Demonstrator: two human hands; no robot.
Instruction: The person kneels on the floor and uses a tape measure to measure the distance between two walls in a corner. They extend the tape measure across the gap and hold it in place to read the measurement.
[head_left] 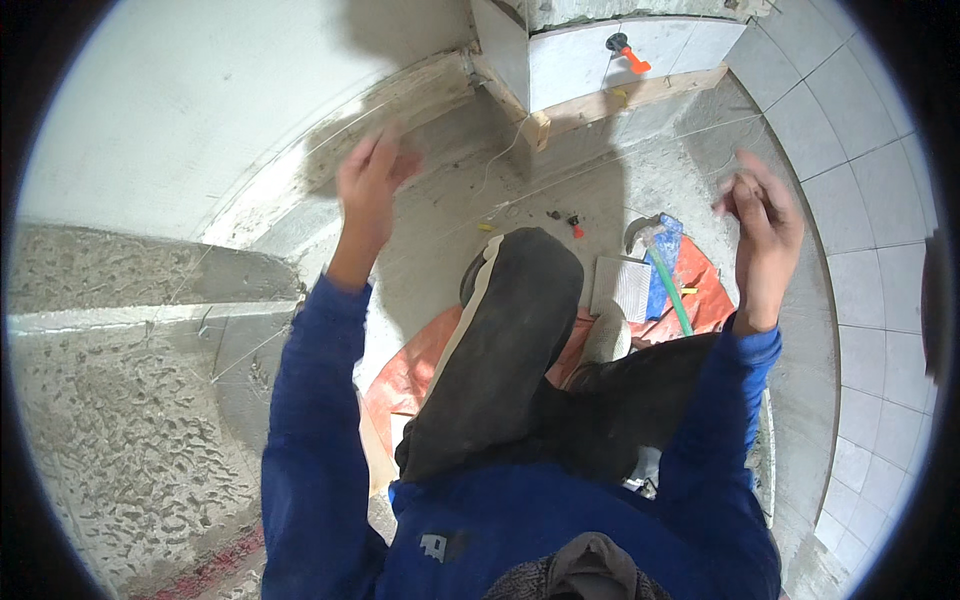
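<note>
Apart, left hand (376, 182), right hand (764, 215), pale emblem (433, 546) on blue top (580, 505)

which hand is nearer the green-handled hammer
Right: the right hand is up and to the right of the hammer; the left hand is much farther off, leftward.

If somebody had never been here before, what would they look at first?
Probably the two raised hands: the left hand is up on the left and the right hand is up on the right, both in blue sleeves. Next might be the bright black-and-orange piece against the white tiles at the top, then the green-handled tool near the person's right leg.
</note>
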